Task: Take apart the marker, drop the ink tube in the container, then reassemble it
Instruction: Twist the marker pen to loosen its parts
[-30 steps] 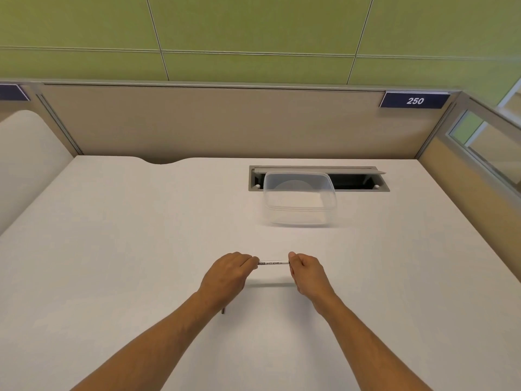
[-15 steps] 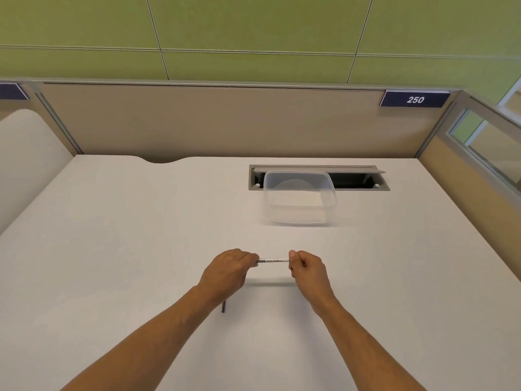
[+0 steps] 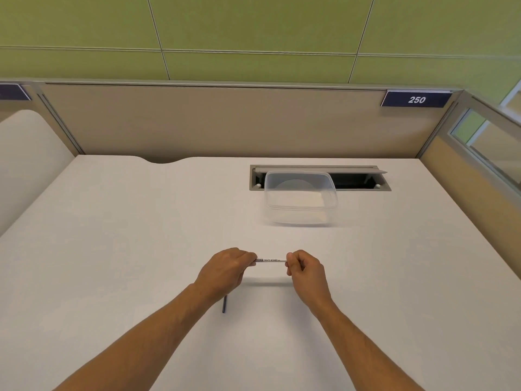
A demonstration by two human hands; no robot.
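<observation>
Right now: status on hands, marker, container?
Left hand and right hand pinch marker ends, held level above desk. Container empty. Dark thin piece under left wrist.

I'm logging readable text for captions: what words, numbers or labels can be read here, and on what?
"250": white on the dark blue sign on the partition's top right.
"WHITE BOARD": on the marker barrel held between both hands.
Dark label beside it on the barrel: too small to read.
Dark blue sign at far left: no legible text.
</observation>
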